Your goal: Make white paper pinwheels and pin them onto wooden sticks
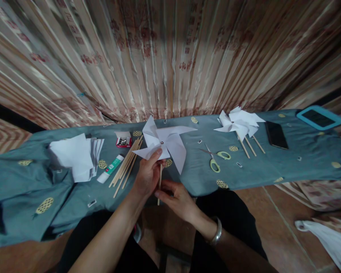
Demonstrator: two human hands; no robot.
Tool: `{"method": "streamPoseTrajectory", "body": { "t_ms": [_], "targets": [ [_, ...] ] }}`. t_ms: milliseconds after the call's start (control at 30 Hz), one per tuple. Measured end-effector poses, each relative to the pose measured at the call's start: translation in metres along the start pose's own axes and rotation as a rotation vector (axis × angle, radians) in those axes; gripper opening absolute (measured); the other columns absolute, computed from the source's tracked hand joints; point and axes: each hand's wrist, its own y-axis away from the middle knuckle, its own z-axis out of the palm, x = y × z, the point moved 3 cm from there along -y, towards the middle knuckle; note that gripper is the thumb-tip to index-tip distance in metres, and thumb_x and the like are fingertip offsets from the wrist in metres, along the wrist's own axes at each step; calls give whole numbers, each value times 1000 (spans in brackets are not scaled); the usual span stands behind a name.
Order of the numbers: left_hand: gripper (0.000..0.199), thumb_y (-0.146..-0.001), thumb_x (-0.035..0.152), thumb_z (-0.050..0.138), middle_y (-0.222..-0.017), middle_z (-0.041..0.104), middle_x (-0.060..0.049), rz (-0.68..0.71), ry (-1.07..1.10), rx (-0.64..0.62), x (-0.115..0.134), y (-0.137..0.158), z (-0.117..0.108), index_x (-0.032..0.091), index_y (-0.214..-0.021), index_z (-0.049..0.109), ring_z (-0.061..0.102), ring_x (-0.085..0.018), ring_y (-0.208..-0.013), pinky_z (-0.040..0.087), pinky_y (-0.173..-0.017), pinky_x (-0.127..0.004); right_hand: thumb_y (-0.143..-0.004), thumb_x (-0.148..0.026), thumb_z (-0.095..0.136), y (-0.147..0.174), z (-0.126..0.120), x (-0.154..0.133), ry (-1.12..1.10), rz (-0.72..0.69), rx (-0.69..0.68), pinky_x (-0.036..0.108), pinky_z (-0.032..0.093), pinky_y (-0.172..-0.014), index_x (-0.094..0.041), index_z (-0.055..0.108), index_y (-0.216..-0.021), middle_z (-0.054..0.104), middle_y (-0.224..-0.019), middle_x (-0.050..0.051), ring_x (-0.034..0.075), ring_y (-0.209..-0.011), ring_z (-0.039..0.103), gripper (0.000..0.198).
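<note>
A white paper pinwheel (174, 146) with a metal pin at its centre is held up in front of me. My left hand (149, 172) is closed on it just below the pin, the thumb pressed on a paper blade and the fingers behind. Its thin wooden stick (160, 176) points down towards me. Lower on that stick, my right hand (177, 197) pinches it between thumb and fingers; a silver bracelet (216, 231) circles the wrist. Several loose wooden sticks (127, 163) lie left of my left hand. Green-handled scissors (215, 157) rest open to the right.
A small red box of metal pins (123, 142), a green and white glue tube (110, 168) and a paper stack (76, 157) are on the left. Rightward lie finished pinwheels (240, 123), a dark phone (276, 134) and a blue-framed tablet (319, 116). A curtain (170, 60) hangs behind.
</note>
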Motion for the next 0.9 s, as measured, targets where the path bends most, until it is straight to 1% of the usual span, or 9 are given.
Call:
{"method": "streamPoseTrajectory", "body": {
  "t_ms": [100, 233, 400, 500, 633, 700, 800, 900],
  "targets": [
    [33, -58, 23, 86, -81, 71, 1, 16, 8, 6, -1, 0, 0, 14, -85, 69, 60, -8, -64, 47, -57, -18, -84, -29, 61, -1, 4, 0, -24, 20, -7, 36, 55, -84, -18, 73, -90, 75, -88, 3, 21, -86, 70, 17],
    [36, -56, 25, 87, -76, 71, 2, -4, -20, 24, -3, 2, -1, 14, -86, 70, 61, -9, -63, 49, -62, -21, -83, -27, 62, -2, 4, -1, -30, 26, -3, 36, 54, -85, -20, 74, -89, 75, -86, 1, 20, -82, 68, 15],
    [37, -49, 29, 91, -72, 71, 1, -24, -80, 3, -5, 5, -3, 14, -77, 72, 63, -10, -62, 52, -68, -24, -82, -26, 61, -4, 0, 4, -31, 18, 14, 33, 52, -80, -19, 70, -80, 70, -76, 0, 19, -77, 64, 12],
    [35, -50, 35, 90, -75, 74, -2, -12, -192, -17, -8, 7, -5, 14, -74, 73, 67, -14, -67, 52, -72, -26, -81, -25, 60, -5, -4, 6, -37, 18, 17, 31, 51, -76, -19, 71, -82, 69, -77, 0, 17, -75, 62, 12],
    [41, -55, 37, 88, -93, 78, -9, -14, -394, -49, -11, 11, -12, 15, -87, 77, 71, -22, -87, 53, -82, -32, -80, -27, 61, -7, -10, 4, -76, 14, 31, 30, 50, -77, -20, 73, -88, 70, -83, 1, 17, -77, 63, 16],
    [41, -55, 36, 88, -94, 78, -10, -12, -457, -48, -12, 13, -17, 16, -89, 78, 71, -25, -94, 53, -86, -34, -80, -27, 61, -7, -13, 1, -89, 4, 36, 30, 49, -78, -20, 73, -88, 70, -83, 1, 18, -78, 63, 16],
    [36, -55, 35, 87, -91, 79, -8, -3, -534, -53, -14, 14, -24, 17, -84, 79, 72, -25, -92, 53, -86, -35, -81, -28, 62, -6, -17, -1, -69, -1, 51, 30, 48, -77, -19, 73, -88, 69, -81, 1, 18, -78, 62, 16],
    [27, -58, 32, 83, -85, 78, -6, 17, -616, -57, -17, 12, -31, 18, -80, 79, 71, -22, -84, 53, -80, -31, -81, -30, 62, -5, -19, -2, -38, 7, 62, 30, 48, -74, -19, 73, -88, 70, -80, 1, 18, -76, 62, 17]
  ]
}}
